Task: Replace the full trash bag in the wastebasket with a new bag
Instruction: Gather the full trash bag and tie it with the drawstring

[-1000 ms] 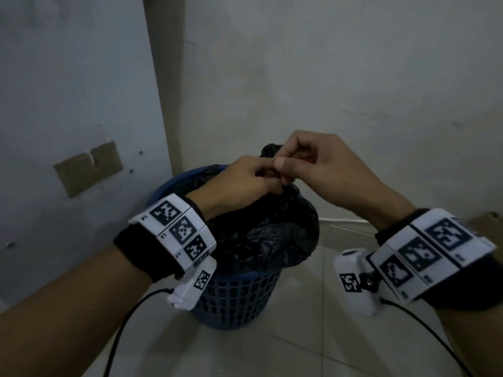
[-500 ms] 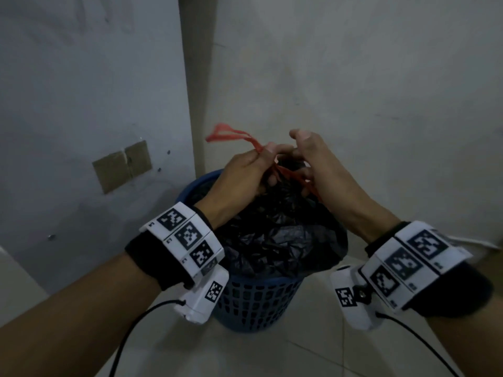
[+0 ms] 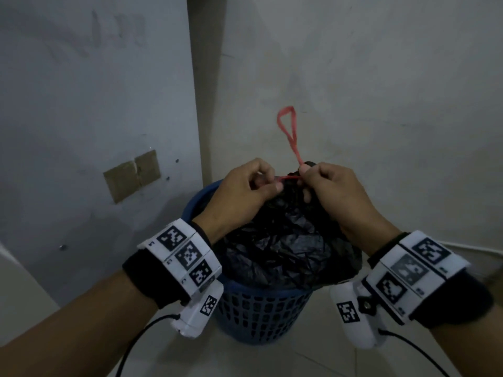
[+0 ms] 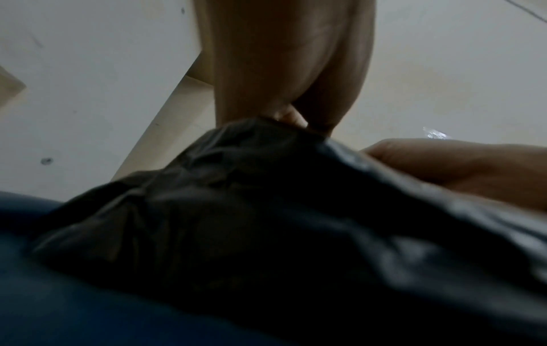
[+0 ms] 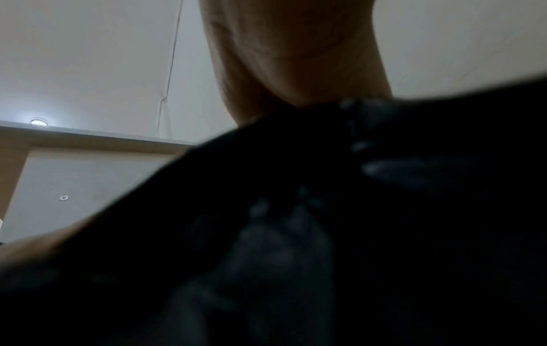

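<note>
A full black trash bag [image 3: 285, 240] sits in a blue perforated wastebasket [image 3: 258, 314] on the floor in a corner. Its neck is gathered at the top. A red drawstring [image 3: 290, 131] runs taut between my hands, and its loop stands up against the wall. My left hand [image 3: 253, 186] pinches one end of the string; my right hand [image 3: 324, 183] pinches it by the bag's neck. In both wrist views the black bag [image 4: 266, 222] [image 5: 325, 222] fills the lower frame, hiding the fingertips, and the drawstring cannot be seen.
The grey walls meet in a corner just behind the basket. A brown taped patch [image 3: 133, 174] is on the left wall. A white cable [image 3: 468, 247] runs along the floor at the right wall. Tiled floor [image 3: 313, 357] lies in front of the basket.
The red drawstring loop has swung from the left to stand upright above the bag. My hands have pulled slightly apart, drawing the string taut between them. The head view shifted left.
</note>
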